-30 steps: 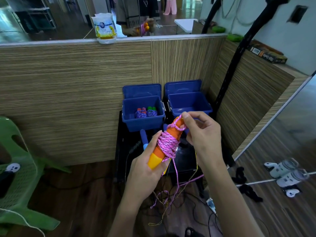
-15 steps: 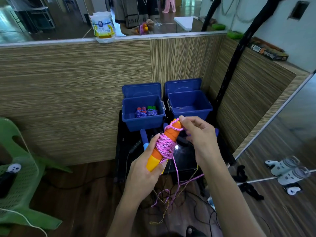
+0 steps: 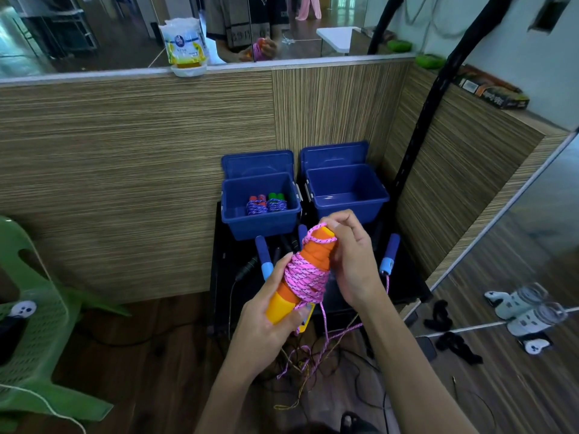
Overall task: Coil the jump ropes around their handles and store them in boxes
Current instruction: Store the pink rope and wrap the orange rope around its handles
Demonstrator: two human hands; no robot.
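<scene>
My left hand (image 3: 266, 321) grips the yellow lower end of a pair of orange handles (image 3: 315, 252), held tilted up to the right. A pink rope (image 3: 305, 278) is coiled around their middle, and one loop lies over the top end. My right hand (image 3: 352, 261) pinches the rope at that top end. The rope's loose tail (image 3: 324, 330) hangs down to the floor. Behind stand two open blue boxes: the left box (image 3: 230, 214) holds two coiled ropes (image 3: 265, 204), the right box (image 3: 380, 198) shows nothing inside.
The boxes stand on a black table (image 3: 219, 277) with blue-handled ropes (image 3: 262, 255) lying on it. A wood-panel wall rises behind and to the right. A green plastic chair (image 3: 40, 324) is at the left. Cables and cords lie on the floor below.
My right hand has carried the rope over the top end of the handles and moved slightly down beside them. The left hand has kept its grip.
</scene>
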